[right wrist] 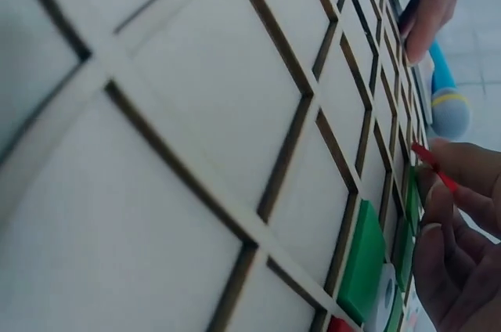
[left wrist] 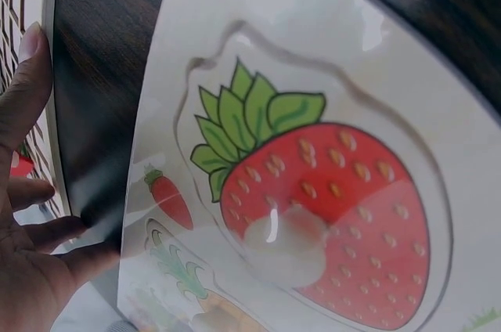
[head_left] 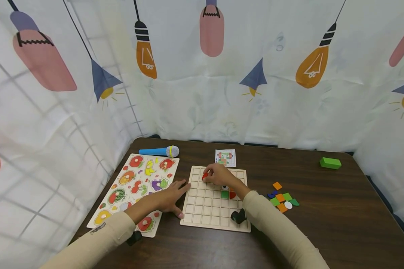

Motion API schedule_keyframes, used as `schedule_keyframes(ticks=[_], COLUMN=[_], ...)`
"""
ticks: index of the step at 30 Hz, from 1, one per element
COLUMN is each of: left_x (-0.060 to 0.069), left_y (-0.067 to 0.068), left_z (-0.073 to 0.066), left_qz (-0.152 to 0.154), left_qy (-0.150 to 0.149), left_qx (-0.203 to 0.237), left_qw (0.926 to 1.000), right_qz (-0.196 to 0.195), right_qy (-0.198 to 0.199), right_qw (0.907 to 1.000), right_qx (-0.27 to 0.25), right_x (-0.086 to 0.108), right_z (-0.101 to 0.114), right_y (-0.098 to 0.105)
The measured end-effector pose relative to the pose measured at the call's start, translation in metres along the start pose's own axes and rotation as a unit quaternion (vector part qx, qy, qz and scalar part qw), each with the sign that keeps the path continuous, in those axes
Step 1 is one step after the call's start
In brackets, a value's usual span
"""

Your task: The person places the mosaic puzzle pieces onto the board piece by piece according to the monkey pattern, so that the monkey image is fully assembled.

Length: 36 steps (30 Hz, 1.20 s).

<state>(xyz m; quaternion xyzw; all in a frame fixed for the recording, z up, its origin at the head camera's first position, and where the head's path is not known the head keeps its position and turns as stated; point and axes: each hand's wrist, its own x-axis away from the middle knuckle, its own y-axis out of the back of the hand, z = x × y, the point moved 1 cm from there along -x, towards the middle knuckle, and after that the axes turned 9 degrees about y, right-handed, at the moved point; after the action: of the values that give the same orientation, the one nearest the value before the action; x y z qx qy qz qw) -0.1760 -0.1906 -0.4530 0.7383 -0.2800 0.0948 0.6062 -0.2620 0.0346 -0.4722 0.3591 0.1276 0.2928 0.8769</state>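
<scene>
A: Where do we have the hands?
B: Apart. We see the right hand point(head_left: 219, 175) pinching a red piece point(head_left: 204, 176) over the board point(head_left: 202, 209), far left part; we can't tell if the piece touches it. Left hand point(head_left: 170, 197): fingers spread, at the board's left edge
A: Rest of our layout?
B: Set pieces point(head_left: 225, 194) in board slots right of its middle. Card point(head_left: 225, 158) just beyond it, puzzle point(head_left: 144, 179) left, mic point(head_left: 155, 151) beyond its far left corner, loose pieces point(head_left: 279, 198) right, block point(head_left: 330, 163) well right
</scene>
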Motion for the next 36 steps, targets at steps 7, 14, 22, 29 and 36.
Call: schedule_keyframes(ticks=[7, 14, 22, 29, 36], left_x=[0.000, -0.001, 0.000, 0.000, 0.000], left_y=[0.000, -0.001, -0.002, -0.002, -0.002], left_z=[0.000, 0.002, 0.002, 0.001, 0.002], left_qz=[0.002, -0.003, -0.005, -0.003, -0.003], left_qy=[0.002, -0.002, -0.004, -0.004, -0.001], left_qx=[-0.003, 0.003, 0.005, 0.009, 0.008], left_qw=[1.0000, 1.0000, 1.0000, 0.9999, 1.0000], right_qz=[-0.010, -0.012, -0.001, 0.013, 0.006], right_qy=[0.001, -0.023, -0.019, -0.023, 0.005], right_qw=[0.9998, 0.9996, 0.9992, 0.9982, 0.9981], right_qx=[0.019, 0.013, 0.035, 0.054, 0.062], right_x=[0.001, 0.006, 0.003, 0.002, 0.007], right_z=[-0.002, -0.001, 0.002, 0.003, -0.005], right_y=[-0.003, 0.001, 0.000, 0.002, 0.007])
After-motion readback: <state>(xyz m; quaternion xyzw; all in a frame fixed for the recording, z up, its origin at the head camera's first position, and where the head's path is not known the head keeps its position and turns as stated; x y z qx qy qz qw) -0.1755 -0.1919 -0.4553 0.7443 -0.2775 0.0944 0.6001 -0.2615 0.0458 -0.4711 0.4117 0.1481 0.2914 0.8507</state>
